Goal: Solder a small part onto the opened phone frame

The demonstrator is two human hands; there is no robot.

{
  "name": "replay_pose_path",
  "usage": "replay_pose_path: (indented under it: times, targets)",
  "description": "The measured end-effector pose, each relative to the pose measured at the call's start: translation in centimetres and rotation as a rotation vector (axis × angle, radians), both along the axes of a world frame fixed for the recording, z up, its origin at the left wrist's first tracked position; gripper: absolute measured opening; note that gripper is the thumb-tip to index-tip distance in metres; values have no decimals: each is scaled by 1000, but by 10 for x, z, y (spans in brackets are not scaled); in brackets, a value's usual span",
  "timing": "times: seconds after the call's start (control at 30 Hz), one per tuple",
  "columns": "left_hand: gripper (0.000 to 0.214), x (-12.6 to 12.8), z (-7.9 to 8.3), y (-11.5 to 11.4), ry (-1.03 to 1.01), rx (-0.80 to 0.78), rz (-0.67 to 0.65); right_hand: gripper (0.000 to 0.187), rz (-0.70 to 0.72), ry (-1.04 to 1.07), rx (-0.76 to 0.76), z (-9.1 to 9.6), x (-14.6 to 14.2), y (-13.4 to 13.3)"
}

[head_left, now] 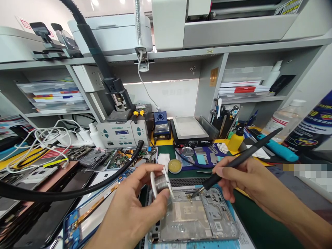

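My left hand [135, 207] is closed round a small spool of solder wire [160, 183], held just above the opened device. My right hand [241, 180] grips a black soldering iron [241, 159] like a pen; its tip touches a spot near the top middle of the opened phone frame [192, 218], which lies flat on the mat in front of me. A thin strand of solder runs from the spool toward the tip.
A round tin of flux [174, 166] sits behind the frame. Further back stand a soldering station [121, 133], a small blue unit [161, 128], a hot plate [190, 131], a yellow bottle [235, 140]. Black hose [77, 192] crosses left; phone parts fill the left.
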State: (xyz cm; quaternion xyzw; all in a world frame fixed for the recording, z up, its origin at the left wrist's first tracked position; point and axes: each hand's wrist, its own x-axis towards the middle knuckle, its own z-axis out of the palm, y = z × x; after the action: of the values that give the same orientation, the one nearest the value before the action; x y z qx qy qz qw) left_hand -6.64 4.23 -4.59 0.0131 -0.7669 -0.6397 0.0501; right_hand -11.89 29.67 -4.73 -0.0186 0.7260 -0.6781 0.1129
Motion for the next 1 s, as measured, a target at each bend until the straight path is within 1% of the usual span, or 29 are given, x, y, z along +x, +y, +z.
replay_pose_path:
  times: [0.27, 0.57, 0.8, 1.0]
  targets:
    - [35, -1, 0, 0, 0, -4, -11, 32, -3, 23, 14, -3, -2, 1]
    - [35, 0, 3, -1, -23, -13, -25, 35, -15, 19, 54, -1, -2, -1]
    - [36, 0, 3, -1, -10, -18, -26, 32, -11, 28, 67, -2, 0, 1]
    - [36, 1, 4, -2, -26, -12, -28, 32, -34, 27, 31, 1, -2, -2]
